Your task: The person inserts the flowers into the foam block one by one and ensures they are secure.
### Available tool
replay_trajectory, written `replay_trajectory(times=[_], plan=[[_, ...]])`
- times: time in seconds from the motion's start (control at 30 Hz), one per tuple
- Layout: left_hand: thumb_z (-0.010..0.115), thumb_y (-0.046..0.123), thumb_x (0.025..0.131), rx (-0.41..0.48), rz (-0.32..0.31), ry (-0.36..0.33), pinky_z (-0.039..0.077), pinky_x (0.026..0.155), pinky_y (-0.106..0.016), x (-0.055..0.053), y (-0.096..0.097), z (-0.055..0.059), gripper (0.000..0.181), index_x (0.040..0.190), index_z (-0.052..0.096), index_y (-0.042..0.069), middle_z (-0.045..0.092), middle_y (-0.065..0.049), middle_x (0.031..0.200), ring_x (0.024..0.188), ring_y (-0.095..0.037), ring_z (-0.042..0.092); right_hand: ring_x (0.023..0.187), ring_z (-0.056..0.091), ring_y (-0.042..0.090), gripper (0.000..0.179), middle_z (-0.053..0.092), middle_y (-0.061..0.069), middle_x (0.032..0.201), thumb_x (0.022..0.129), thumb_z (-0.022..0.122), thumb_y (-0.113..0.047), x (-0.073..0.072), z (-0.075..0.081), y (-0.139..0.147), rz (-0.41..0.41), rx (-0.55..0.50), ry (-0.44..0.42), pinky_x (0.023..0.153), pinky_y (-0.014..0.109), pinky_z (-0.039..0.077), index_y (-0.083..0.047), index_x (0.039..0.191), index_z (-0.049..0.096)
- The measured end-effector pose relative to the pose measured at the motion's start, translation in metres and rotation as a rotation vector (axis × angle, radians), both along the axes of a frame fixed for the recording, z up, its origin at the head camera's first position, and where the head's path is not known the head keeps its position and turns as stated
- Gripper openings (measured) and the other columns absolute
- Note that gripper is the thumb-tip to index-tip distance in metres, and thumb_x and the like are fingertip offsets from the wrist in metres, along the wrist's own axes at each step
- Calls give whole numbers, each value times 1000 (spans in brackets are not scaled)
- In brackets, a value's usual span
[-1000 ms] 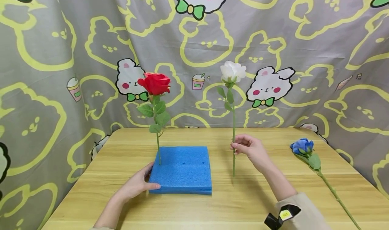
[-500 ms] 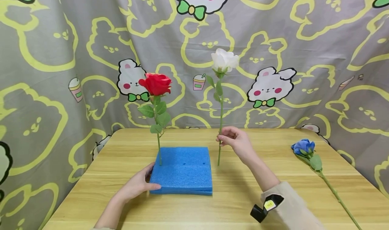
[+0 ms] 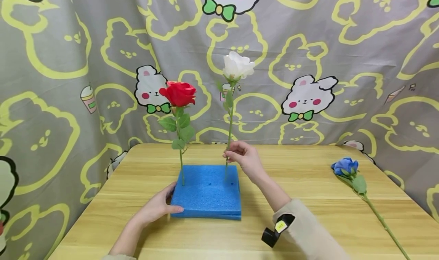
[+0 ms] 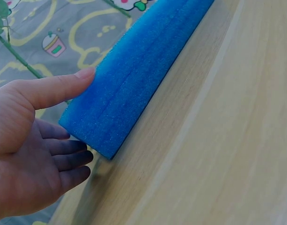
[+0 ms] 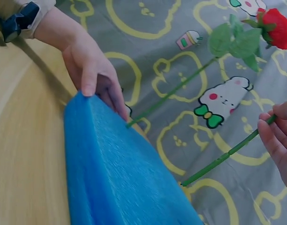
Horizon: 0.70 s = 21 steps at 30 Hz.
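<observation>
My right hand (image 3: 245, 161) pinches the green stem of an artificial white rose (image 3: 238, 65) between thumb and fingers. The rose stands nearly upright, and its bare stem end (image 5: 185, 183) is close over a blue foam block (image 3: 207, 199). Two small dark holes show in the block's top. At the block's left side, my left hand (image 3: 156, 206) holds it, thumb (image 4: 80, 82) on the front corner and fingers along the side. An artificial red rose (image 3: 179, 94) stands upright in the foam near its left edge.
An artificial blue rose (image 3: 345, 166) lies on the wooden table (image 3: 302, 168) at the right, its stem pointing toward the front. Behind the table hangs a grey curtain (image 3: 192, 42) with cartoon prints. A black wrist camera (image 3: 278, 229) sits on the right sleeve.
My right hand has carried the white rose left and up from beside the block until its stem end overlaps the foam. My left hand and the red rose have stayed in place.
</observation>
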<state>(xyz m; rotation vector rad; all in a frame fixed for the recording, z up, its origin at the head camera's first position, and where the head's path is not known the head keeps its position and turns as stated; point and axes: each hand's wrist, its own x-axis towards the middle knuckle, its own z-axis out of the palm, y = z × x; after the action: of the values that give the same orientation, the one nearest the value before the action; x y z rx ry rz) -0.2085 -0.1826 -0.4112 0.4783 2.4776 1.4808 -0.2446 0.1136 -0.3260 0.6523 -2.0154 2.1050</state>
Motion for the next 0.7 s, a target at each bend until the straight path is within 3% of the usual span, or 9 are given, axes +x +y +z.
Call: replay_trajectory(times=[0.27,0.7], plan=[[78,25,75,-18,-4,13,23,105,-53,0,0,4,99,142,15,-14,20,-33,145,133,-43,23,78,65,16,9,65,17,86,87,59,6,-6,-6,-25,19,-24,31,69,35,55,13,93,57],[77,27,76,-18,-11,29,26,104,-53,2,0,2,98,142,16,-13,23,-33,144,131,-44,26,76,65,13,9,65,17,85,84,59,9,-9,-21,-43,4,-39,-1,68,33,55,14,92,57]])
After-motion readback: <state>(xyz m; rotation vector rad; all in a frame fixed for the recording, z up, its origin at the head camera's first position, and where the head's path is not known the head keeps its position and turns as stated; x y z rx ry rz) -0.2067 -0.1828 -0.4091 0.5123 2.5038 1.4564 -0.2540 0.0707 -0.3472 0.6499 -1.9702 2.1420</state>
